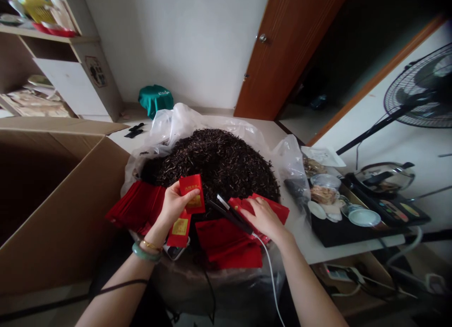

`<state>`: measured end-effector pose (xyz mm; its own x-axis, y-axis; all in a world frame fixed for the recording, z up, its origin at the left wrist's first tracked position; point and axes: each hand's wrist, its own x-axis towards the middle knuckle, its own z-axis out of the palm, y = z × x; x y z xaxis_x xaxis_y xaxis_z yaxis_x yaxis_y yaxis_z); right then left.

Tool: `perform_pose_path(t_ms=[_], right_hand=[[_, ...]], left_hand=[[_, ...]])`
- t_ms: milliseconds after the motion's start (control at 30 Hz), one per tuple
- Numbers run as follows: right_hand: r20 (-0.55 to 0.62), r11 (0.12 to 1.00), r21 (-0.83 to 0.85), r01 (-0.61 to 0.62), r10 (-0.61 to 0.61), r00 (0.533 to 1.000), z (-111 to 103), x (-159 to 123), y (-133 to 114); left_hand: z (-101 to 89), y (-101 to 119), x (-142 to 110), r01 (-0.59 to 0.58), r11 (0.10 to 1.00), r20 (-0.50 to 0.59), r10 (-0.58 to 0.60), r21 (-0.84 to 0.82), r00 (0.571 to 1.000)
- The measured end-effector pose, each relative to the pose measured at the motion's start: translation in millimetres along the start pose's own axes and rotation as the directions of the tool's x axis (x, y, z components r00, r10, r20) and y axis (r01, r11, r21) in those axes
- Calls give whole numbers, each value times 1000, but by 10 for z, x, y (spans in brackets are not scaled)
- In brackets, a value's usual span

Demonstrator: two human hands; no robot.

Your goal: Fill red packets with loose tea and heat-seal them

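My left hand (176, 202) pinches a small red packet (192, 193) with gold print, thumb across its front. Just below it another red packet (179, 227) with a gold panel lies over a small device whose screen is mostly hidden. My right hand (263, 217) lies with fingers stretched over red packets (278, 209) at the right. Between the hands rests a black hinged clamp (231, 217), like a hair straightener, its jaws apart and a white cord trailing from it. Behind stands a heap of dark dried leaves (219, 162), like loose tea, on clear plastic.
Many red packets are stacked at left (136, 204), and flat red ones (229, 244) lie in front. An open cardboard box (70, 209) stands at far left. To the right a black tray (339, 230) bears jars and lids beside a glass kettle (384, 176). A fan (420, 91) stands behind.
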<state>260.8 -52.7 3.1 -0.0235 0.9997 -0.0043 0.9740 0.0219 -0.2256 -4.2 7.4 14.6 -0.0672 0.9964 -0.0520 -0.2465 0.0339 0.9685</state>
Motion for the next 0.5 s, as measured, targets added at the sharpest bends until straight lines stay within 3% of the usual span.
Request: perform_pose_path(t_ms=[300,500], right_hand=[[-48,994,38,99,-98,994,40,-23,-252],[-52,998,11,59,-58,997,79,37,-292]], left_hand=[[7,-64,7,-8,1000,-4,8,28,1000],[29,-73,-17,6,1000,18,-6,25,1000]])
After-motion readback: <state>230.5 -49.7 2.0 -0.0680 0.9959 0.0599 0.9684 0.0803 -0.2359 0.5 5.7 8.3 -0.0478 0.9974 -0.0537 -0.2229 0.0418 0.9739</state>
